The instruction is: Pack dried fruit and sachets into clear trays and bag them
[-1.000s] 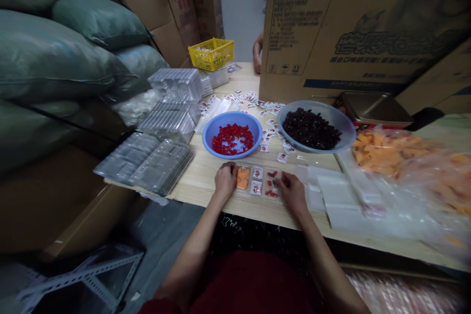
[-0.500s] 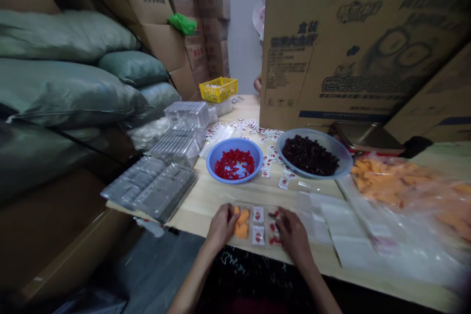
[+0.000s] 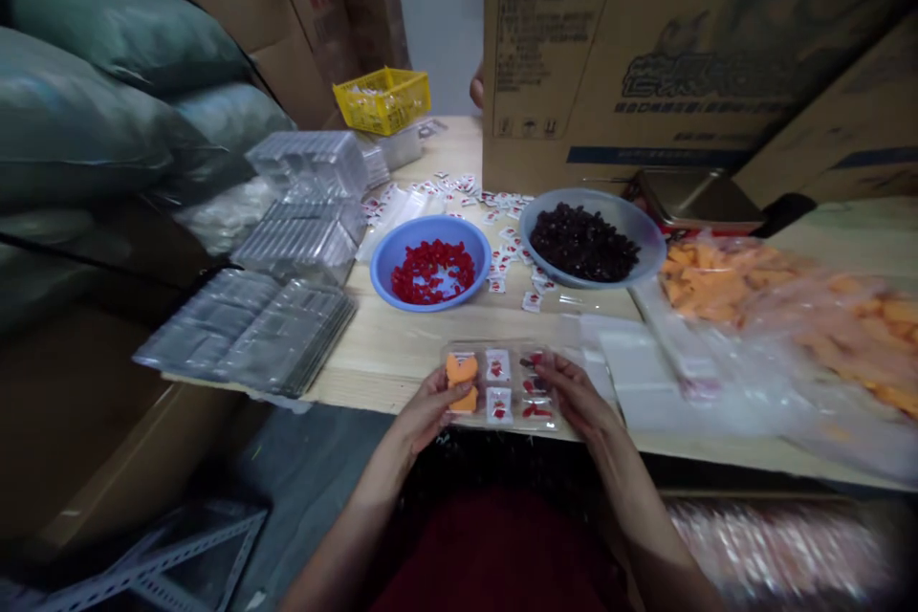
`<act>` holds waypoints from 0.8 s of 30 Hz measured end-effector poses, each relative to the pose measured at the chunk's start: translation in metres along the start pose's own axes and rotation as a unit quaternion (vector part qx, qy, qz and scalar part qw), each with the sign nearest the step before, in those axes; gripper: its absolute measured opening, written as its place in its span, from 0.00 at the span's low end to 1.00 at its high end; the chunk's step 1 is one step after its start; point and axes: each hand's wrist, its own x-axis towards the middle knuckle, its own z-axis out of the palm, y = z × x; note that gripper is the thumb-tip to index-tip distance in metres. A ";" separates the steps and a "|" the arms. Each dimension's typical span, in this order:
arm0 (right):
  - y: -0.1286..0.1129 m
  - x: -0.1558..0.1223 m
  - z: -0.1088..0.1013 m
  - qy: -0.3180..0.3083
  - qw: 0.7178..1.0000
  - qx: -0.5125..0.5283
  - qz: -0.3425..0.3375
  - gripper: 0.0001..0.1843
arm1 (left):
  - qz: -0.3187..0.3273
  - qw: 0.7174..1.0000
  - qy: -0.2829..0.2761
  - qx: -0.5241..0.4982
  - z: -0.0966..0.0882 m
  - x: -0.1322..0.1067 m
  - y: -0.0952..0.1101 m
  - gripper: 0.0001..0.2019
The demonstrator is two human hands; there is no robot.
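Observation:
A clear plastic tray (image 3: 517, 392) with several compartments is held between both hands at the table's front edge. My left hand (image 3: 428, 409) is closed on its left end, thumb over the orange pieces (image 3: 463, 368). The right end is gripped by my right hand (image 3: 579, 394), with fingers by the dark and red pieces (image 3: 536, 410). Two white sachets (image 3: 497, 365) with red print lie in the middle compartments. Beyond the tray stand a blue bowl (image 3: 382, 279) of small red pieces and a paler bowl (image 3: 649, 253) of dark pieces.
Stacked clear trays (image 3: 287, 330) lie left, below a yellow basket (image 3: 387, 105). Loose sachets (image 3: 532, 301) are scattered behind the bowls. Bagged orange pieces (image 3: 717, 277) and a scale (image 3: 699, 196) sit right. A large carton (image 3: 545, 96) stands behind; another person's hand (image 3: 477, 88) shows beside it.
The view has tipped downward. My right fingers have drawn back from over the right compartments to the tray's edge, and my left thumb now lies over the orange pieces.

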 end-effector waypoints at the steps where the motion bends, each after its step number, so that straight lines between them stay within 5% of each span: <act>1: -0.003 0.000 -0.002 -0.006 1.000 -0.003 0.003 0.18 | -0.027 0.999 -0.016 -0.013 0.000 -0.002 -0.001 0.22; 8: -0.009 -0.008 -0.005 -0.059 0.998 -0.025 0.010 0.19 | -0.099 0.992 -0.023 -0.077 0.006 -0.014 -0.010 0.27; 12: -0.003 -0.013 -0.005 0.000 0.994 -0.089 -0.056 0.26 | -0.094 0.992 0.039 -0.076 0.008 -0.014 -0.017 0.30; 15: -0.008 -0.025 -0.021 0.059 0.961 -0.227 -0.149 0.25 | -0.071 0.990 0.091 -0.083 0.006 -0.016 -0.015 0.29; 18: -0.016 -0.043 -0.049 0.148 0.848 -0.459 -0.219 0.16 | -0.038 0.986 0.130 -0.092 0.000 -0.021 -0.004 0.27; 22: -0.019 -0.057 -0.075 0.288 0.623 -0.709 -0.165 0.12 | -0.016 0.982 0.160 -0.099 -0.010 -0.022 0.010 0.28; 24: -0.018 -0.057 -0.078 0.304 0.555 -0.762 -0.138 0.14 | -0.019 0.979 0.168 -0.114 -0.011 -0.021 0.013 0.29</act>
